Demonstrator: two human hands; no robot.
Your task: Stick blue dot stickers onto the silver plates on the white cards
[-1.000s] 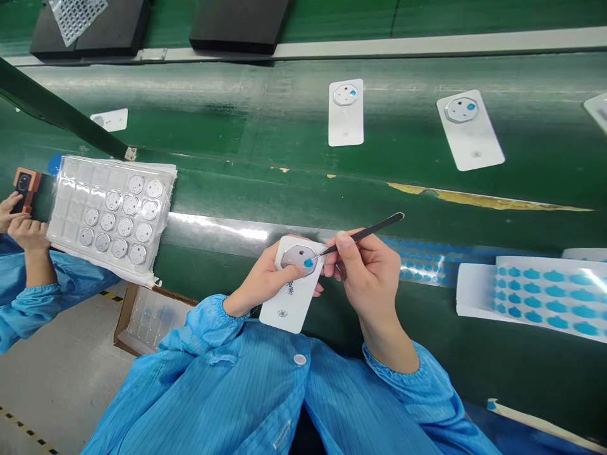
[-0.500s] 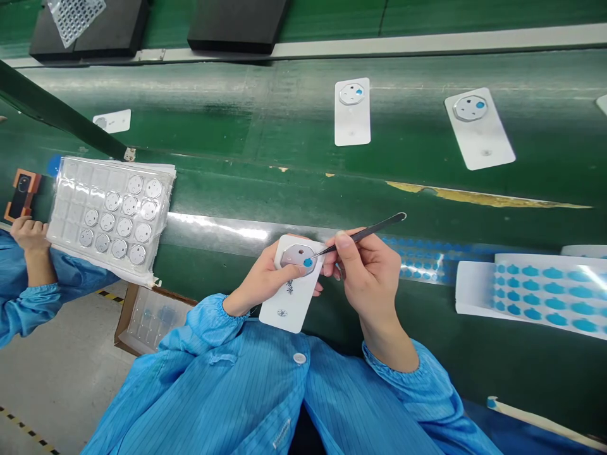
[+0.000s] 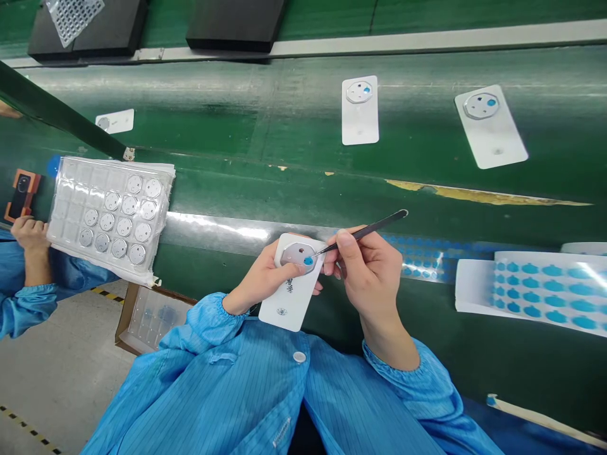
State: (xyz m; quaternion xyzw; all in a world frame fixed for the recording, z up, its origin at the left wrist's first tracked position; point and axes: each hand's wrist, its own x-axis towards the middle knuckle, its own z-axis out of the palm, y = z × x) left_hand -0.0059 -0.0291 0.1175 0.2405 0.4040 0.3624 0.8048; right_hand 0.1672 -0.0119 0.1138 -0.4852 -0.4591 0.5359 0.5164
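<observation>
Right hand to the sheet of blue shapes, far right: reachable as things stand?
Likely yes: flat blue-dotted film, nothing tall, lies between the right hand and the sheet. But that hand holds black tweezers, tip at the white card in the left hand.

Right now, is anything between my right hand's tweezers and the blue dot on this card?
Nothing visible. The right hand holds the tweezers with their tips at the blue dot, contact too small to judge; the left hand has its thumb on the dot's other side.

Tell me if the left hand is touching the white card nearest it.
Touching: the head view shows the left hand gripping the white card, its thumb laid over the front.
</observation>
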